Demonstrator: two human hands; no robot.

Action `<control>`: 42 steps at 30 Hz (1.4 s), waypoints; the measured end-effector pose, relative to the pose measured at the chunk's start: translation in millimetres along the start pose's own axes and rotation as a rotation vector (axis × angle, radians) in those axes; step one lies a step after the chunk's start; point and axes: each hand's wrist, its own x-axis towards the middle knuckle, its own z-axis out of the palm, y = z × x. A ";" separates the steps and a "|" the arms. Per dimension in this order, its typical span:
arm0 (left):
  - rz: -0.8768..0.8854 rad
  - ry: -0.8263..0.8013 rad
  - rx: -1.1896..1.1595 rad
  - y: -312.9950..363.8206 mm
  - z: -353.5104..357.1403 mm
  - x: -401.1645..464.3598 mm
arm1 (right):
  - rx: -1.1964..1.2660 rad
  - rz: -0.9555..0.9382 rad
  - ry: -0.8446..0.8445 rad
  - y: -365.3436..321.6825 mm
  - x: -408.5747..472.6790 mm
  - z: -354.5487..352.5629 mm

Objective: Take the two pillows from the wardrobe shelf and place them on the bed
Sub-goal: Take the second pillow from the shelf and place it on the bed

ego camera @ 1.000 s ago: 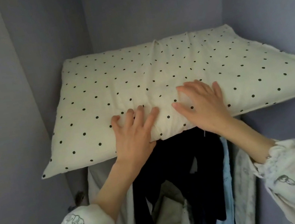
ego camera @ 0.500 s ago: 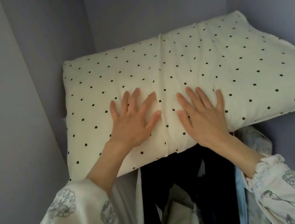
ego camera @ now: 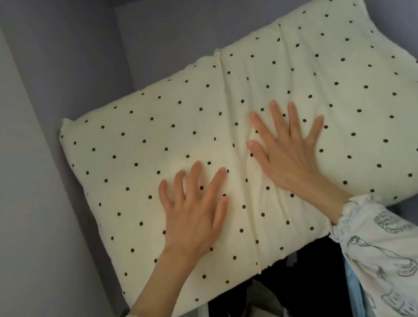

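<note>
A cream pillow (ego camera: 344,95) with small black dots lies on the wardrobe's top shelf, tilted with its right far corner high. A seam runs down its middle. My left hand (ego camera: 194,208) rests flat on the pillow's near left half, fingers spread. My right hand (ego camera: 287,150) lies flat just right of the seam, fingers spread too. Neither hand grips the fabric. The pillow's front edge overhangs the hanging clothes. I see only one pillow; whatever is under it is hidden.
Grey-lilac wardrobe walls (ego camera: 13,193) close in on the left, back and right. Dark and light clothes (ego camera: 304,295) hang below the shelf. My patterned white sleeves (ego camera: 402,250) fill the lower corners.
Both hands slid further onto the pillow's top, from its front edge toward its middle. The pillow now looks larger and more tilted, its front edge lower in view.
</note>
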 end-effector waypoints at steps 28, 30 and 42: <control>-0.239 0.219 -0.085 -23.0 -16.6 112.9 | -0.183 -0.290 0.079 27.1 -4.0 11.8; -0.243 0.228 -0.059 -21.4 -14.3 102.5 | -0.200 -0.331 0.073 27.8 -2.2 11.5; -0.586 -0.036 -0.307 -18.4 27.6 -11.8 | -0.295 -0.713 -0.001 7.1 34.9 7.2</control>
